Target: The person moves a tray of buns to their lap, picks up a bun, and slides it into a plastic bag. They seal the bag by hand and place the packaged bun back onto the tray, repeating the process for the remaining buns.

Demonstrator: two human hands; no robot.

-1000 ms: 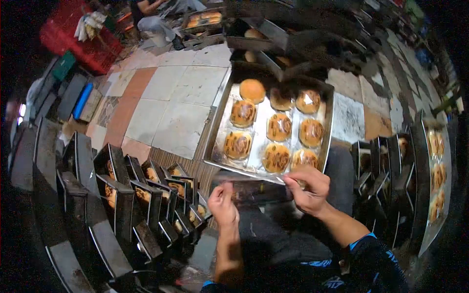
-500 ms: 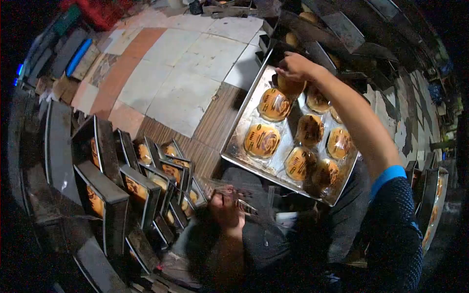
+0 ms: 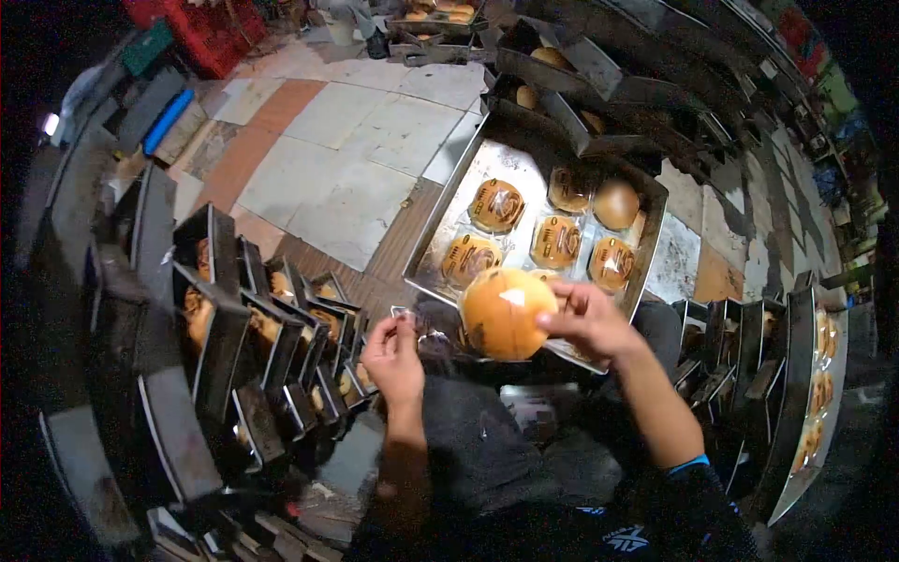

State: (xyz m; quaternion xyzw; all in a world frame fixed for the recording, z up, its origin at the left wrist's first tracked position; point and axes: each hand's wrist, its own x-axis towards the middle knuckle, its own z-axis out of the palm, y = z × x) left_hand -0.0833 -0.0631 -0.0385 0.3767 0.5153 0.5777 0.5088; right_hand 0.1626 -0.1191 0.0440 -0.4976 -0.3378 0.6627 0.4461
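Observation:
My right hand (image 3: pixel 592 323) grips a round golden bun (image 3: pixel 510 314) from its right side, raised over the near edge of a metal baking tray (image 3: pixel 440 239). To its left, my left hand (image 3: pixel 393 361) pinches the corner of a clear plastic bag (image 3: pixel 435 335), whose far side reaches toward the bun. In the tray lie several round buns in clear printed wrappers, such as one wrapped bun (image 3: pixel 496 206) at the left. A plain bun (image 3: pixel 616 204) without visible print sits in the tray's far right corner. The held bun hides part of the tray's near side.
Stacked metal pans (image 3: pixel 220 309) with buns stand at my left. More pans (image 3: pixel 581 94) rise behind the tray. At the right, a long tray (image 3: pixel 819 403) of wrapped buns leans on edge. Beyond are floor tiles (image 3: pixel 328 187), a red crate (image 3: pixel 211 37) and a bucket (image 3: pixel 339 26).
My right hand has come back from the tray's far end toward me with a bun. My left hand has risen slightly and moved left, still holding the plastic bag.

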